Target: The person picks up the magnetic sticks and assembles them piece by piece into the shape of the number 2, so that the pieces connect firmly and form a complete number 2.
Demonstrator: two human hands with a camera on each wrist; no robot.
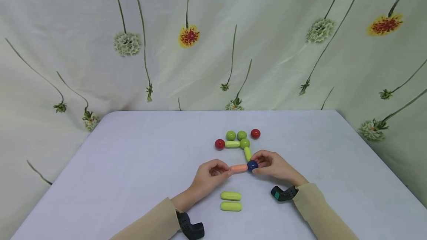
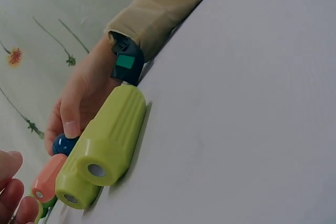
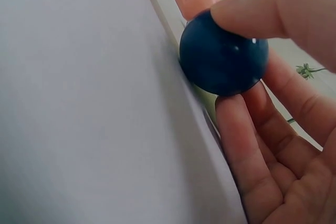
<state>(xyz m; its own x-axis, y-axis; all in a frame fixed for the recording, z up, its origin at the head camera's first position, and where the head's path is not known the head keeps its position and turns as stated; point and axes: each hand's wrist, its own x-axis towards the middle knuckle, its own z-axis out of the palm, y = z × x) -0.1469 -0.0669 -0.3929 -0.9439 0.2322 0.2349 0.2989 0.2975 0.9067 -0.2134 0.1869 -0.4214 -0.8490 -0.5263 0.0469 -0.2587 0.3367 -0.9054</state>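
A dark blue ball is pinched between the thumb and fingers of my right hand; the right wrist view shows the ball close up. An orange rod touches the ball's left side. My left hand is at the rod's left end. In the left wrist view its thumb and fingertips are spread, and the rod's end shows uncovered beside them. A green rod runs from the ball up to a green ball, from which another green rod leads to a red ball.
Two loose green rods lie in front, between the forearms. Behind the joined pieces are two green balls and a second red ball. A white tabletop lies beneath everything, with a flower-print cloth behind.
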